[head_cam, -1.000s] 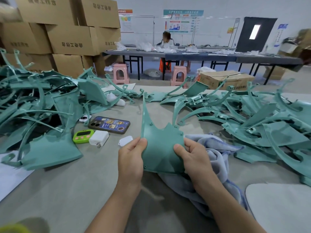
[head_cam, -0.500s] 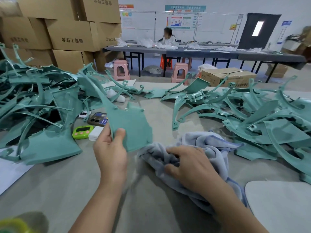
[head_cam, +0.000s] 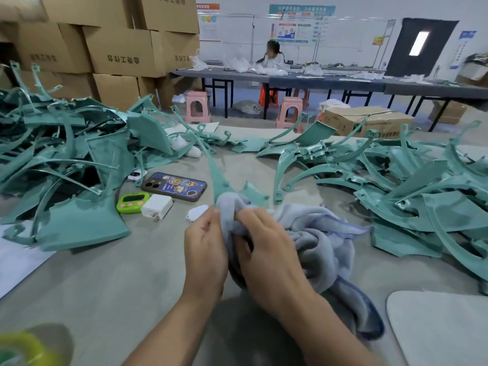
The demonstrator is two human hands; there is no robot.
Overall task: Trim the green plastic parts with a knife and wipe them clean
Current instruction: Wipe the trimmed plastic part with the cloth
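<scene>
I hold one green plastic part (head_cam: pixel 220 180) upright over the table's middle; its long thin arm points up and away. My left hand (head_cam: pixel 204 247) grips its lower edge from the left. My right hand (head_cam: pixel 266 249) grips a grey-blue cloth (head_cam: pixel 319 241) and presses it over the part's lower face, so most of the flat plate is hidden. The cloth trails to the right onto the table. No knife shows.
Heaps of green plastic parts lie at the left (head_cam: pixel 66 167) and right (head_cam: pixel 409 186). A phone (head_cam: pixel 174 186), a green timer (head_cam: pixel 130 203), a white charger (head_cam: pixel 157 207) and a small white tag (head_cam: pixel 196 212) lie by my left hand. A pale board (head_cam: pixel 443 328) sits at the near right.
My left hand swung the part left, then brought it back to the middle. My right hand let go of the part, grabbed the cloth and lifted it onto the part's lower face.
</scene>
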